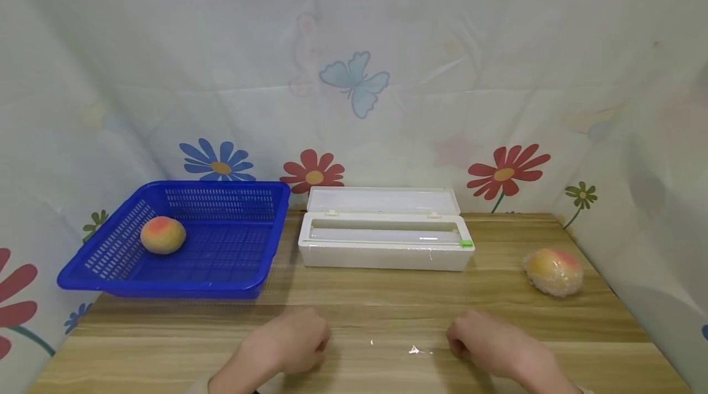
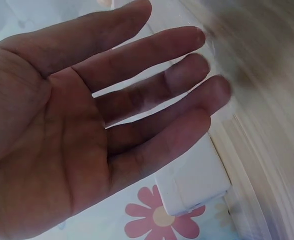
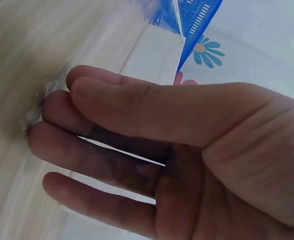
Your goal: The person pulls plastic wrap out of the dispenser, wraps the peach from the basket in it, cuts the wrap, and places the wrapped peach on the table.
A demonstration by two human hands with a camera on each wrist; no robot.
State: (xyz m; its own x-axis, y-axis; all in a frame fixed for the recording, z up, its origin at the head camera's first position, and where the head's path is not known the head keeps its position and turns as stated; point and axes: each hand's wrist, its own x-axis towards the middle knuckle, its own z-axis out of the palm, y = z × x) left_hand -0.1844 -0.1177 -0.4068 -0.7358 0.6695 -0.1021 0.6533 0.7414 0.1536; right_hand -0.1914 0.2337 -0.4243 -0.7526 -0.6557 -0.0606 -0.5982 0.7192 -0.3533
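My left hand [image 1: 295, 340] rests low over the table left of the middle, its fingers loosely extended and thumb apart in the left wrist view. My right hand [image 1: 495, 345] lies opposite, fingers slightly bent and thumb beside the index finger. Crumpled clear film [image 3: 34, 112] shows at the right fingertips. Between both hands, glints mark clear plastic film [image 1: 415, 350] on the table; its outline is hard to see. Behind stands a white cling film dispenser [image 1: 381, 257], lid raised, a roll inside and a green slider [image 1: 466, 243] at its right end.
At the left sits a blue plastic basket [image 1: 182, 286] holding one bare peach [image 1: 163, 235]. A peach wrapped in clear film [image 1: 553, 271] lies near the right edge of the wooden table [image 1: 354, 295]. A flowered curtain [image 1: 387, 136] encloses the back and sides.
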